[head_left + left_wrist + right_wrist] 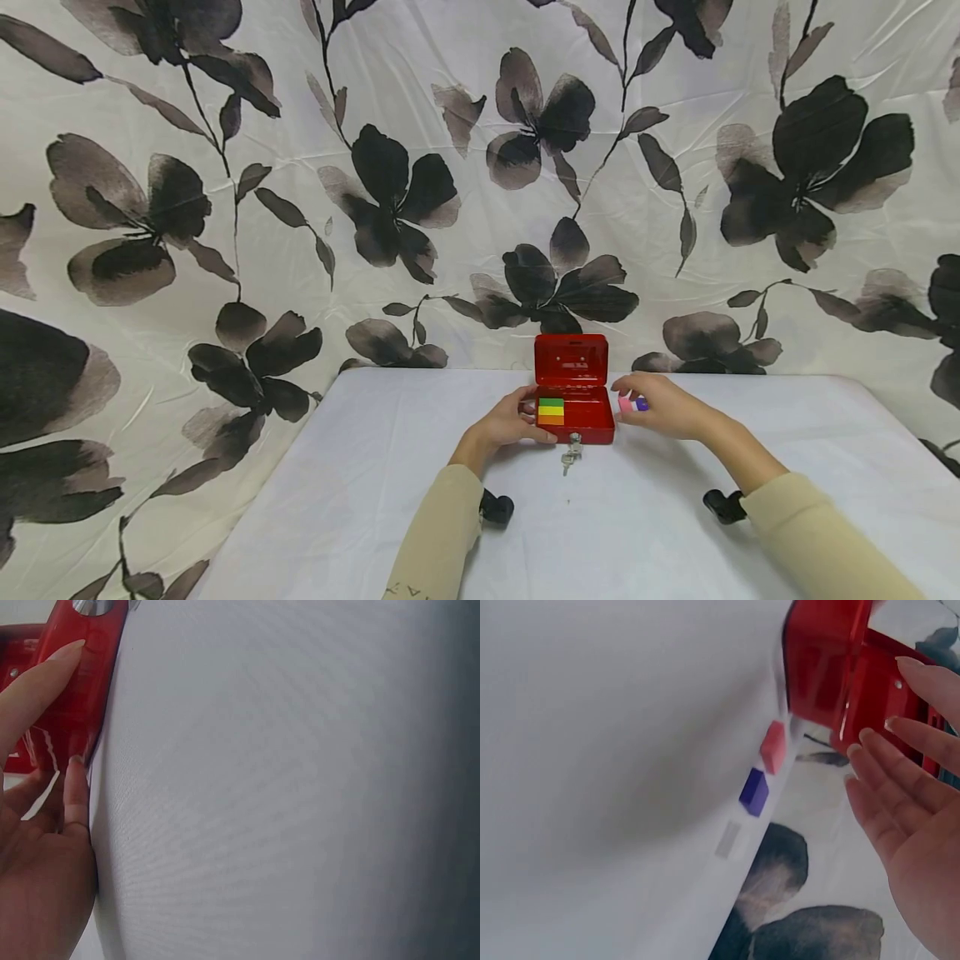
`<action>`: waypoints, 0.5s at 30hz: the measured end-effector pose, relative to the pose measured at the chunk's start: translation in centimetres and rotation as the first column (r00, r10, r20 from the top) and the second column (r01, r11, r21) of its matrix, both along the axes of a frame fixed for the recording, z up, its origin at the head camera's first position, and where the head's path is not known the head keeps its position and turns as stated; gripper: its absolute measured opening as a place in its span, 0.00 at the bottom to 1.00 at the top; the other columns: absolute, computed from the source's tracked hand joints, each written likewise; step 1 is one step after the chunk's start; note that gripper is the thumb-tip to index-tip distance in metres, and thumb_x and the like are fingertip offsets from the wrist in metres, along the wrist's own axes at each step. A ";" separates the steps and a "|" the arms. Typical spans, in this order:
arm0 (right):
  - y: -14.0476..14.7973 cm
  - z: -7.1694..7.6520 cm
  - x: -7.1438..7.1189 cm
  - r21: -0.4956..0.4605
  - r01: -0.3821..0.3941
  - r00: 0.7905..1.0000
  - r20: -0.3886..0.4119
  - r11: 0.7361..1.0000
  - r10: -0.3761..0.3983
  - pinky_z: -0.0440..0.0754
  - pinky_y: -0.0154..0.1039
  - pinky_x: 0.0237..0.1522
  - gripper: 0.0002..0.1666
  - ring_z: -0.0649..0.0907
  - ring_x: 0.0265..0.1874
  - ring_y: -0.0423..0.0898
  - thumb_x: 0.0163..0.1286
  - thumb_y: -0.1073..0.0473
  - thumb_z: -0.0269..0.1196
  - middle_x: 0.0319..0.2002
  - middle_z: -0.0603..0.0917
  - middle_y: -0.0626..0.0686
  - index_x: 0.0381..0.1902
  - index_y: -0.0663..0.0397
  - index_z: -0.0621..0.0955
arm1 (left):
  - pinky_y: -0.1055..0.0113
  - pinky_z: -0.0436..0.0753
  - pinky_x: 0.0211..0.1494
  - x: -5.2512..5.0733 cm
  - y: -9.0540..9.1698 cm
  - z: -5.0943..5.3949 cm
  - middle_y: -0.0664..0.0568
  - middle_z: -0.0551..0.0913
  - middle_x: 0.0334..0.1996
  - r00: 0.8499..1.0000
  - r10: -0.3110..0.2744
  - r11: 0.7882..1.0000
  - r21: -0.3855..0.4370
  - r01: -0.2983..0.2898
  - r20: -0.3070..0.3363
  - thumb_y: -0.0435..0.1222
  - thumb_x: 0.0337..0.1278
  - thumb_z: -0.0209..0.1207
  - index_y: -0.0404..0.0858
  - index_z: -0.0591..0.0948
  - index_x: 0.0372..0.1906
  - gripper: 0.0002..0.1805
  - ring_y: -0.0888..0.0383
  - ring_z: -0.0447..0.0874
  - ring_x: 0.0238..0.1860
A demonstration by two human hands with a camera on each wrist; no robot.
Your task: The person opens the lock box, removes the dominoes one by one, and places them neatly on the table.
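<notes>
- At 12 o'clock on the table (360, 517), near the far edge: red box (590, 408), wide open, with lid (572, 358) raised on the 12 o'clock side.
- Inside the box, in the half toward 9 o'clock: green block (551, 402), yellow block (551, 411) and orange block (551, 421), side by side, in that order from 12 down to 6.
- On the box's 6 o'clock wall: lock (575, 437), with silvery keys (572, 457) dangling below.
- At the box's 9 o'clock end: left hand (502, 421), grasping the box, with thumb laid on the 6 o'clock wall and fingers against the 9 o'clock wall.
- Just beside the box at 3 o'clock, on the table: pink block (773, 748), then purple block (755, 793) farther out.
- Next in that line, in the right wrist view: pale piece (727, 840), too blurred to identify.
- At 3 o'clock, close by these: right hand (663, 407), grip released, with fingers extended and slightly parted, apart from the blocks in the right wrist view.
- Toward 7 and 5 o'clock: beige left sleeve (438, 533) and right sleeve (817, 533), with black left camera (497, 508) and right camera (723, 506) near the cuffs.
- Beyond the table, toward 12: pale backdrop (300, 150) with dark flowers.
</notes>
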State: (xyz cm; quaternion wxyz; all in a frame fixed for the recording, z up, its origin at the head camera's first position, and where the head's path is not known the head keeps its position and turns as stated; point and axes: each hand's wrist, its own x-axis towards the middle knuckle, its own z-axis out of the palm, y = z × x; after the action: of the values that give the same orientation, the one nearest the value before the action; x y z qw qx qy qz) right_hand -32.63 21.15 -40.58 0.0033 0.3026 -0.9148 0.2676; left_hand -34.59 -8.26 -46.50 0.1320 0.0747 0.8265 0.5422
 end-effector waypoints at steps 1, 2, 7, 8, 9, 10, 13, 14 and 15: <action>-0.2 0.0 0.0 -0.005 -0.004 1.000 0.006 1.000 0.004 0.86 0.55 0.49 0.28 0.82 0.49 0.59 0.66 0.55 0.72 0.51 0.84 0.63 0.58 0.67 0.80 | 0.53 0.80 0.64 0.0 0.0 0.0 0.51 0.78 0.53 1.000 0.000 1.000 0.003 0.000 0.002 0.36 0.43 0.80 0.45 0.67 0.76 0.51 0.51 0.74 0.54; -0.5 0.0 -0.1 -0.010 -0.007 1.000 0.012 1.000 0.007 0.86 0.55 0.50 0.28 0.82 0.49 0.58 0.66 0.56 0.72 0.51 0.84 0.63 0.59 0.67 0.79 | 0.53 0.80 0.64 0.0 0.0 0.0 0.51 0.78 0.53 1.000 0.000 1.000 0.007 0.000 0.004 0.36 0.43 0.80 0.45 0.67 0.76 0.51 0.51 0.74 0.54; -1.8 -0.2 -0.3 -0.031 -0.015 0.999 0.038 0.999 0.016 0.85 0.56 0.51 0.29 0.81 0.49 0.58 0.67 0.57 0.71 0.51 0.84 0.63 0.59 0.68 0.79 | 0.52 0.79 0.65 -0.2 0.0 0.0 0.50 0.78 0.54 1.000 0.001 1.000 0.016 -0.001 0.005 0.35 0.44 0.80 0.44 0.67 0.76 0.51 0.50 0.74 0.55; -2.1 -0.3 -0.4 -0.034 -0.016 0.999 0.044 0.999 0.018 0.85 0.56 0.51 0.28 0.81 0.49 0.58 0.66 0.57 0.71 0.51 0.84 0.63 0.59 0.68 0.79 | 0.52 0.79 0.65 -0.2 -0.1 0.0 0.50 0.78 0.54 1.000 0.001 1.000 0.015 -0.001 0.005 0.35 0.44 0.80 0.44 0.67 0.76 0.51 0.50 0.74 0.55; -2.4 -0.3 -0.5 -0.035 -0.016 0.999 0.051 0.999 0.018 0.85 0.56 0.52 0.28 0.81 0.49 0.58 0.66 0.57 0.71 0.51 0.84 0.63 0.59 0.68 0.79 | 0.52 0.79 0.65 -0.2 -0.1 0.0 0.50 0.78 0.54 1.000 0.001 1.000 0.014 -0.001 0.004 0.35 0.44 0.80 0.44 0.67 0.76 0.51 0.50 0.74 0.55; -2.6 -0.4 -0.5 -0.034 -0.014 0.998 0.057 0.999 0.016 0.85 0.56 0.53 0.28 0.81 0.49 0.57 0.66 0.58 0.71 0.51 0.84 0.62 0.59 0.67 0.79 | 0.52 0.79 0.65 -0.3 -0.1 0.0 0.50 0.78 0.54 1.000 0.000 1.000 0.015 0.000 0.005 0.35 0.44 0.80 0.44 0.66 0.76 0.51 0.50 0.74 0.55; -3.3 -0.7 -0.7 -0.028 -0.014 0.997 0.071 1.000 0.016 0.85 0.54 0.54 0.27 0.82 0.49 0.57 0.67 0.59 0.71 0.51 0.84 0.62 0.60 0.67 0.79 | 0.52 0.79 0.65 -0.2 -0.1 -0.1 0.50 0.78 0.54 1.000 -0.003 1.000 0.009 0.003 0.006 0.36 0.44 0.80 0.45 0.66 0.76 0.52 0.50 0.74 0.55; -3.4 -0.8 -0.8 -0.024 -0.019 0.997 0.072 1.000 0.021 0.85 0.54 0.54 0.27 0.82 0.49 0.57 0.67 0.59 0.71 0.51 0.84 0.62 0.59 0.67 0.79 | 0.52 0.79 0.65 -0.2 -0.1 -0.1 0.50 0.78 0.54 1.000 -0.004 1.000 0.007 0.004 0.006 0.37 0.43 0.80 0.45 0.66 0.76 0.52 0.50 0.74 0.55; -3.6 -0.9 -0.8 -0.022 -0.019 0.997 0.075 1.000 0.021 0.85 0.54 0.54 0.27 0.82 0.49 0.57 0.67 0.59 0.71 0.51 0.84 0.62 0.59 0.67 0.79 | 0.52 0.79 0.65 -0.1 -0.1 -0.1 0.51 0.78 0.54 1.000 -0.005 1.000 0.003 0.005 0.005 0.37 0.43 0.81 0.45 0.67 0.76 0.52 0.51 0.74 0.55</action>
State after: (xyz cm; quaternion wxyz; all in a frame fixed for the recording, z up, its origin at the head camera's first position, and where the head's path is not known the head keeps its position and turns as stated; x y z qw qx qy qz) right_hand -33.46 17.53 -41.44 -0.0305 0.3013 -0.9083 0.2886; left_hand -34.73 -8.34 -46.57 0.1352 0.0756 0.8252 0.5432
